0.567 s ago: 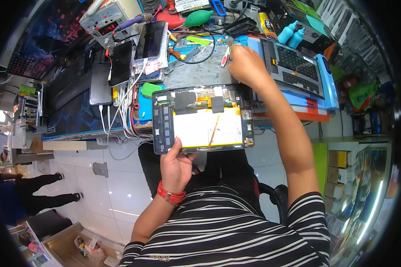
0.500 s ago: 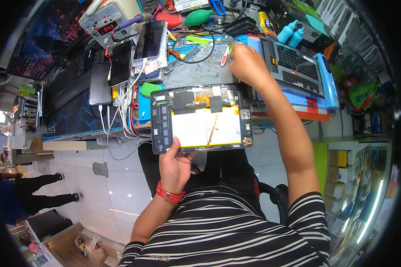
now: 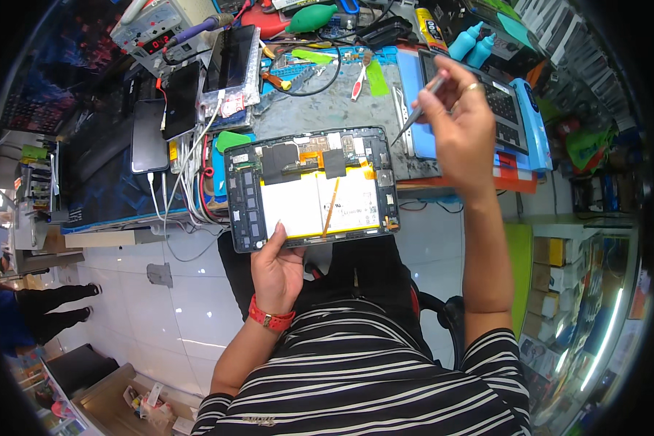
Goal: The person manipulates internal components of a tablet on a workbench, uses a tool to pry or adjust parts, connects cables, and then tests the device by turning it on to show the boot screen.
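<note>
My left hand grips the lower edge of an opened tablet, thumb on top and fingers beneath. Inside the tablet lie a white battery with a yellow edge, an orange flex cable slanting across it, and dark tape pieces above. My right hand is raised to the right of the tablet, closed on slim pointed tweezers that slant down left. Their tip is near the tablet's upper right corner, apart from it. A small red-and-white tool lies on the mat beside a green strip.
The workbench mat lies beyond the tablet. A dark keyboard panel rests on blue sheets at right, near two blue bottles. Phones, white cables and a power supply crowd the left. A person stands far left.
My right hand has moved right and toward me from the mat, and tweezers now show in it. The tablet has shifted slightly left in view, still in my left hand.
</note>
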### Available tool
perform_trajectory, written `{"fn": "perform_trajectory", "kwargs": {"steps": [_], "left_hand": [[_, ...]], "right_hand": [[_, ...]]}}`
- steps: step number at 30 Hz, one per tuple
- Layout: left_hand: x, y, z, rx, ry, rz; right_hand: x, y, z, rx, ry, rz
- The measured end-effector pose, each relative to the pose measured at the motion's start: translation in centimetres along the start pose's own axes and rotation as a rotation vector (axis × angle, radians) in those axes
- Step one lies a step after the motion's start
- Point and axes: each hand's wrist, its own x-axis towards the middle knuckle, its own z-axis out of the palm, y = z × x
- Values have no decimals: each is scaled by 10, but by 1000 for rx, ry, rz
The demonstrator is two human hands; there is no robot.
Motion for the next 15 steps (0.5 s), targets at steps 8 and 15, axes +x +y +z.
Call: {"fn": "perform_trajectory", "kwargs": {"steps": [8, 15], "left_hand": [[1, 0, 9, 62, -38, -12], [0, 1, 12, 95, -46, 0]], "right_hand": [[-36, 19, 23, -87, 44, -128], [-35, 17, 26, -153, -29, -137]]}}
